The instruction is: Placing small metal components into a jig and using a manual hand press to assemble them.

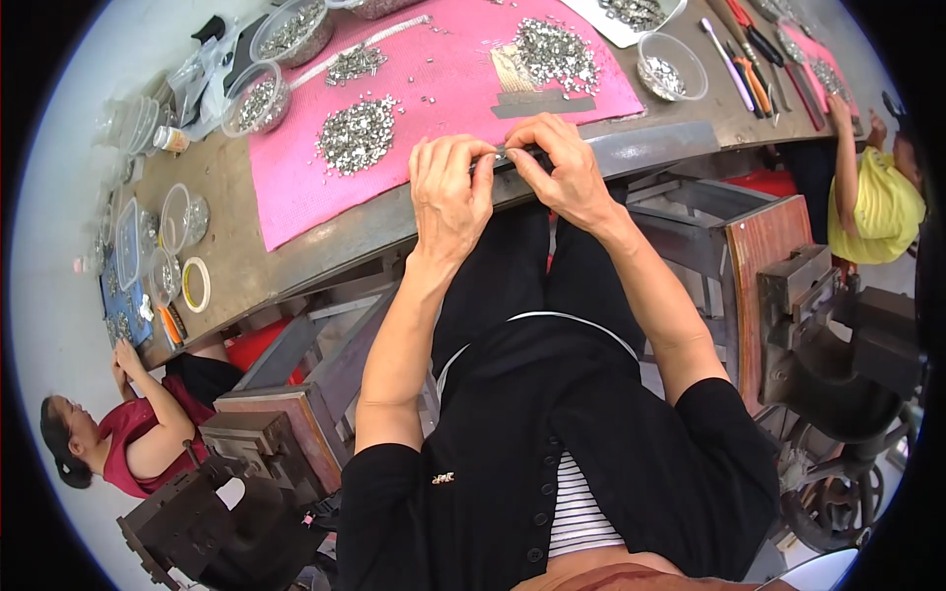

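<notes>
At the table's front edge, my left hand and my right hand come close together, thumbs and fingertips pinched. Something small and dark shows between them, mostly hidden by the fingers, and its kind cannot be made out. Under and beyond the hands lies a pink cloth. A heap of small silvery metal pieces sits on it to the left, with a smaller heap behind. Another metal heap lies at the far right, next to a tan patterned strip and dark grey strips.
Clear tubs of metal pieces flank the cloth. Pliers and other hand tools lie at the right. A tape roll is on the left. A person in red and a person in yellow sit on either side.
</notes>
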A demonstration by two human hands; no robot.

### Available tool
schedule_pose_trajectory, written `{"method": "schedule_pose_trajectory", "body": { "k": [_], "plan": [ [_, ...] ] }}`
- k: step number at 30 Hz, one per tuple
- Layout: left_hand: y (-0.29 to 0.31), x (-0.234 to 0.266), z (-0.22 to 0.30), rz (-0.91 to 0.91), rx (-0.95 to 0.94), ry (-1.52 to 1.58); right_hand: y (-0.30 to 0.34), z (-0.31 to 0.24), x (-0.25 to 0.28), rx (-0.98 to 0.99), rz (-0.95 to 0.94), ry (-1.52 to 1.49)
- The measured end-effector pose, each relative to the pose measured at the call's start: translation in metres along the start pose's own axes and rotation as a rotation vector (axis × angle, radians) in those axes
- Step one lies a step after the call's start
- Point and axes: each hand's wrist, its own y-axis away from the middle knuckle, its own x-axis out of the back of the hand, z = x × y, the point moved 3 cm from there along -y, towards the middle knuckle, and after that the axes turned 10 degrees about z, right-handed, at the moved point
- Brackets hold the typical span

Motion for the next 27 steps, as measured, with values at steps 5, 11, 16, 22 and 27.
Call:
{"method": "schedule_pose_trajectory", "body": {
  "k": [5,11,16,22,27],
  "plan": [
    [-0.005,0.002,0.002,0.004,-0.059,0.063,0.001,0.003,0.000,-0.034,0.007,-0.027],
    [-0.002,-0.003,0.002,0.010,-0.081,0.015,0.002,0.002,-0.001,-0.067,0.014,-0.074],
    [-0.004,0.002,0.003,0.073,0.065,0.128,0.002,0.001,-0.002,0.012,0.018,-0.030],
    [-0.004,0.006,0.001,0.039,0.164,0.131,-0.002,-0.003,-0.003,0.098,-0.013,0.074],
    [-0.003,0.007,0.001,0.049,0.152,0.127,-0.005,-0.007,-0.005,0.185,-0.030,0.130]
  ]
}}
